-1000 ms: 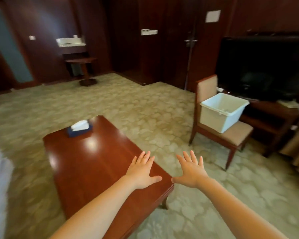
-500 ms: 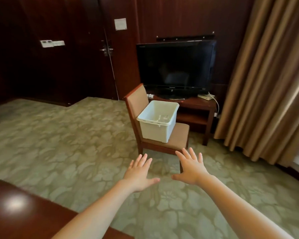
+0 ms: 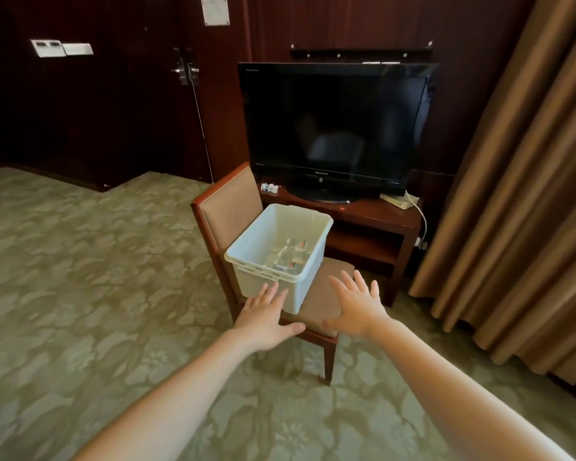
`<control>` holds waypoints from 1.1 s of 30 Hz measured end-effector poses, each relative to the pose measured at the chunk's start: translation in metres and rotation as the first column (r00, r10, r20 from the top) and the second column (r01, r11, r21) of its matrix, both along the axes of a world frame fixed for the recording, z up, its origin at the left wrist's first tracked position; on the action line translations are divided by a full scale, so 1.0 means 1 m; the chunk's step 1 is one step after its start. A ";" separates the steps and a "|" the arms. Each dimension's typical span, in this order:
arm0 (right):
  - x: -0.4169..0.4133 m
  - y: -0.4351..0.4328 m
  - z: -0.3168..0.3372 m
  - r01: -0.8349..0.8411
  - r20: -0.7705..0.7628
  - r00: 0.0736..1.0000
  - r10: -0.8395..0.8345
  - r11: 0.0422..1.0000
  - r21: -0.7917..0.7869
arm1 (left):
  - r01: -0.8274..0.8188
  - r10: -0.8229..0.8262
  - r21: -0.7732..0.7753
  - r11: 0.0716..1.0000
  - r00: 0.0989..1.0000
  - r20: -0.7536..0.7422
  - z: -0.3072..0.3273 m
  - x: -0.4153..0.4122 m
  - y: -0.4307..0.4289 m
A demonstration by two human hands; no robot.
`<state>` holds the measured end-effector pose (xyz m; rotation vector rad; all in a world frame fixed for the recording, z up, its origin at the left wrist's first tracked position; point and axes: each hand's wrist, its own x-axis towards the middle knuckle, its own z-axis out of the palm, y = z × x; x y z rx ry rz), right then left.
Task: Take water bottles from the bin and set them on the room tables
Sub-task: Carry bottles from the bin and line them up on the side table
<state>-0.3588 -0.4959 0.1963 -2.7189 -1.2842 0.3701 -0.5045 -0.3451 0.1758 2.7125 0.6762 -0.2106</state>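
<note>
Where the patterned carpet [image 3: 80, 261] meets the dark wooden door [image 3: 167, 111] at the left, we see nothing of the task. Further right, the left hand [image 3: 265, 316] reaches forward with fingers straight and spread, holding nothing. Its fingertips overlap the near wall of the white bin [image 3: 276, 227], though we cannot tell whether they touch it. The bin sits on the padded seat of a wooden chair [image 3: 231, 204], and the clear water bottles [image 3: 288, 261] lie at its bottom. Just right of the bin, the right hand [image 3: 358, 307] is likewise spread and empty, over the seat. Behind stand a dark television [image 3: 333, 128] on a low worktop [image 3: 379, 214], then a brown curtain [image 3: 512, 194].
</note>
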 end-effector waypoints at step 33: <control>0.394 0.388 -0.127 -0.691 -0.265 0.721 0.641 0.696 -0.197 | -0.706 0.766 -0.483 0.518 0.634 -0.106 -0.142 0.322 0.243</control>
